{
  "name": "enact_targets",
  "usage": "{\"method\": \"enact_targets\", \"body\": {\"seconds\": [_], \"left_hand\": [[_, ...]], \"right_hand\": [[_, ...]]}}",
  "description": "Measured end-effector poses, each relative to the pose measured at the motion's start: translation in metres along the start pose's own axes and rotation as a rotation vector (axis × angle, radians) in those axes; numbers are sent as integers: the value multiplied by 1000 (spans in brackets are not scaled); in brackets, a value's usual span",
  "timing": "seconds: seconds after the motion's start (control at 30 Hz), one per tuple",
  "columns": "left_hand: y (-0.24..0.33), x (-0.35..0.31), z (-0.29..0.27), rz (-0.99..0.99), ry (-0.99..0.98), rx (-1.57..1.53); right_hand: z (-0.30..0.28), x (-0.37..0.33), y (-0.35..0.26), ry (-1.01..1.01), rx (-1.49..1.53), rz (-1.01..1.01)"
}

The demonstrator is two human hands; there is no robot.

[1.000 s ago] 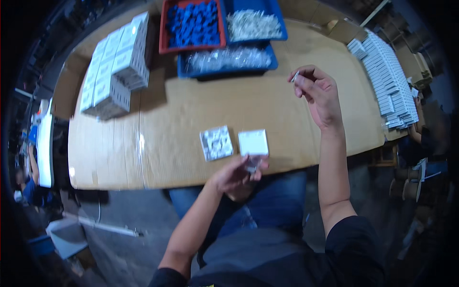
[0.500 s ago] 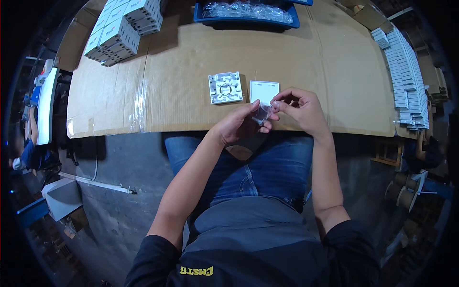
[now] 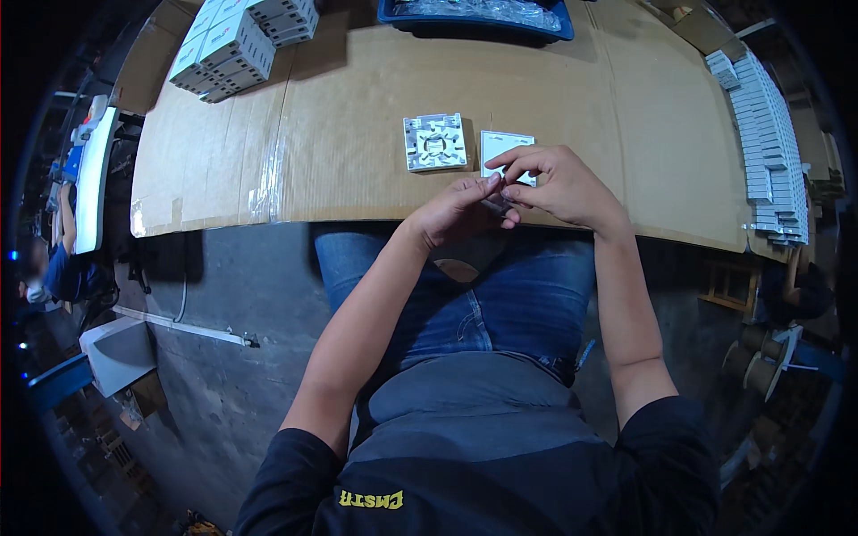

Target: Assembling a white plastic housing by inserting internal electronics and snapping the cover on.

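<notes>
Close to the table's front edge, my two hands meet around a small clear plastic bag [image 3: 497, 205], mostly covered by fingers. My left hand [image 3: 454, 209] is closed on the bag from the left, its thumb along the top. My right hand [image 3: 567, 189] curls in from the right, thumb and fingertips drawn together at the bag's upper end. Whatever is inside the bag is too small to make out. Just beyond the hands lies an open white plastic box base [image 3: 435, 143], its moulded inside facing up. Beside it, a flat white square cover [image 3: 497, 145] is partly hidden under my right hand.
Stacked white boxes [image 3: 237, 54] stand at the far left of the cardboard-covered table [image 3: 349, 116]. A blue tray [image 3: 474, 29] of clear plastic bags sits at the far edge. Long rows of white pieces [image 3: 764, 143] line the right side. Other people are at both sides.
My right hand's fingers have shifted up and over toward my left thumb, hiding more of the bag. The whole view has moved slightly; the box base and cover stay on the table.
</notes>
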State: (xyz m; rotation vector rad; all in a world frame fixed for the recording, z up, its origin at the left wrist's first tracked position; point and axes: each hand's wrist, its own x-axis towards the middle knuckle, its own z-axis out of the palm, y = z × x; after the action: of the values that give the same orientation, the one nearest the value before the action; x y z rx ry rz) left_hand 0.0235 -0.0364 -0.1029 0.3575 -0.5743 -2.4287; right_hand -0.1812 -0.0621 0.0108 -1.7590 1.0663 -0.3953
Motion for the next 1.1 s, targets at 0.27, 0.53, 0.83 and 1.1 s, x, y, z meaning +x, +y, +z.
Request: {"method": "enact_targets", "body": {"seconds": [0.27,0.53,0.83,1.1], "left_hand": [[0,1,-1,-14,12,61],[0,0,-1,-15,-7,95],[2,1,3,18,11,66],[-7,1,-8,23,-19,67]], "right_hand": [[5,-5,6,24,-48,0],[-5,-5,-2,-177,51,0],[5,-7,7,-212,221,1],[7,-3,2,-211,222,117]]}}
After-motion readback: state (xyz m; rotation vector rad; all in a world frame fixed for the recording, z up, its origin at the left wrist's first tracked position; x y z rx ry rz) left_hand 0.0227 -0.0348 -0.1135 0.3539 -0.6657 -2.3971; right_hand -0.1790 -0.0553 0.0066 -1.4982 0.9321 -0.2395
